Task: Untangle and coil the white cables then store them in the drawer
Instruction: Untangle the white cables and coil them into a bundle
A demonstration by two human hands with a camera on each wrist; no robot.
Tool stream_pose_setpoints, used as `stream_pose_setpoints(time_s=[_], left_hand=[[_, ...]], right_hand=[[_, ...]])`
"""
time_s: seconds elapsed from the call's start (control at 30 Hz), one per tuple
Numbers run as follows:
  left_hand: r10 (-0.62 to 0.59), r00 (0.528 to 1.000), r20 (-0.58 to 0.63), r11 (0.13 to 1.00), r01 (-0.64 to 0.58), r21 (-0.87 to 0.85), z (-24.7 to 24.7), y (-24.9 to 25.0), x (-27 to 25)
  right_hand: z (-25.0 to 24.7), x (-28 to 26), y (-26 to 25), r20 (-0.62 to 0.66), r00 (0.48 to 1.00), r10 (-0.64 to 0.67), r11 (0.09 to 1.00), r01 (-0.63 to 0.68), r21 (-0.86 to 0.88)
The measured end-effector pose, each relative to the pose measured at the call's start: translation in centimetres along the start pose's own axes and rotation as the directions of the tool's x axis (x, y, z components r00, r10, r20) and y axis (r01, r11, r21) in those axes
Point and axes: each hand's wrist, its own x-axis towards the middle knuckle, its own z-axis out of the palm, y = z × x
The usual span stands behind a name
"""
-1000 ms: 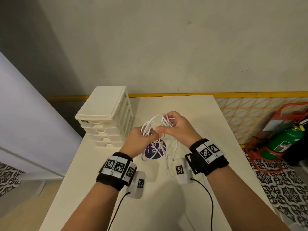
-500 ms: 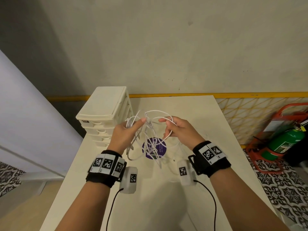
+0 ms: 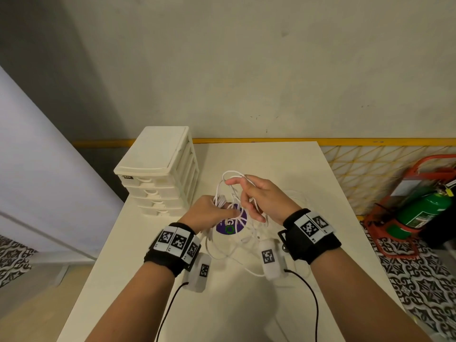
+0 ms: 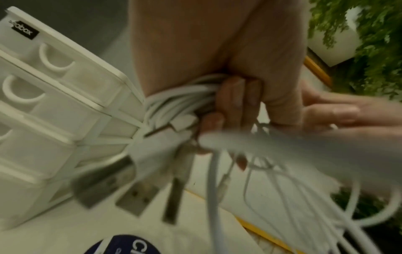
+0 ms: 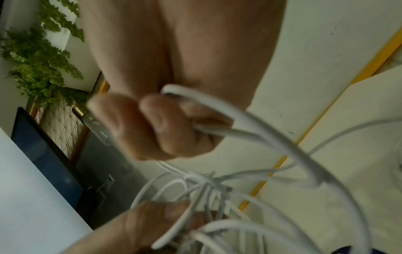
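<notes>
White cables (image 3: 228, 193) hung between your hands — your left hand (image 3: 207, 214) clenched a bundle, USB plugs (image 4: 121, 182) visible only from its wrist; your right hand (image 3: 261, 196) pinched one loop.

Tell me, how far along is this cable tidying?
Early on. Nothing looks finished: the white cables are a loose tangle, partly trailing on the table. In hand: the left hand grips a bunch with plugs, and the right hand lifts out a loop. Left: untangling, coiling, and storing in the drawer unit, whose drawers are all closed.
</notes>
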Motion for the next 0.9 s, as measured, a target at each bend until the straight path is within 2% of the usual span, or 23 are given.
stream_pose_setpoints(time_s=[0.07,0.17,0.23,0.3,0.37,0.47,0.53,0.63,0.77,0.83,0.9], left_hand=[[-0.042,0.999,0.028,0.999,0.042,0.000,0.7,-0.2,0.2],[-0.013,0.998,0.069,0.994,0.020,-0.110,1.6,0.0,0.3],[0.003,0.997,0.077,0.987,0.009,-0.158,1.9,0.1,0.4],[0.003,0.999,0.038,0.985,0.004,-0.172,1.7,0.1,0.4],[-0.010,0.999,-0.053,0.974,-0.002,-0.226,0.9,-0.1,0.6],[-0.047,0.971,-0.235,0.949,-0.030,-0.315,-1.4,-0.6,0.6],[-0.041,0.959,-0.279,0.949,-0.050,-0.313,-2.6,-0.6,0.7],[-0.048,0.954,-0.295,0.939,-0.058,-0.340,-3.5,-0.5,0.7],[-0.032,0.972,-0.235,0.920,-0.064,-0.388,-3.5,-0.3,0.3],[-0.021,0.973,-0.232,0.899,-0.083,-0.430,-3.3,-0.1,0.0],[0.006,0.972,-0.234,0.883,-0.115,-0.455,-3.4,-0.2,0.2]], right_hand=[[0.1,0.1,-0.3,0.043,0.999,0.006,0.999,-0.007,0.037],[0.9,0.0,-0.7,0.123,0.992,0.014,0.998,-0.022,0.064],[1.5,-0.1,-0.8,0.161,0.987,-0.008,0.997,-0.004,0.073],[1.4,-0.2,-1.0,0.148,0.989,-0.024,0.995,0.010,0.094],[0.5,-0.3,-1.1,0.091,0.996,-0.009,0.995,0.000,0.098],[-1.6,-0.6,-0.6,-0.070,0.997,0.016,0.998,-0.012,0.060],[-2.5,-0.5,0.0,-0.163,0.987,0.000,0.999,0.007,0.042],[-2.9,0.1,0.5,-0.296,0.955,-0.023,1.000,0.021,-0.012],[-4.1,0.8,1.3,-0.451,0.891,-0.049,0.993,0.091,0.073],[-4.5,1.0,1.9,-0.451,0.889,-0.077,0.996,0.091,0.009],[-4.7,0.9,2.6,-0.432,0.900,-0.049,0.999,0.035,-0.040]])
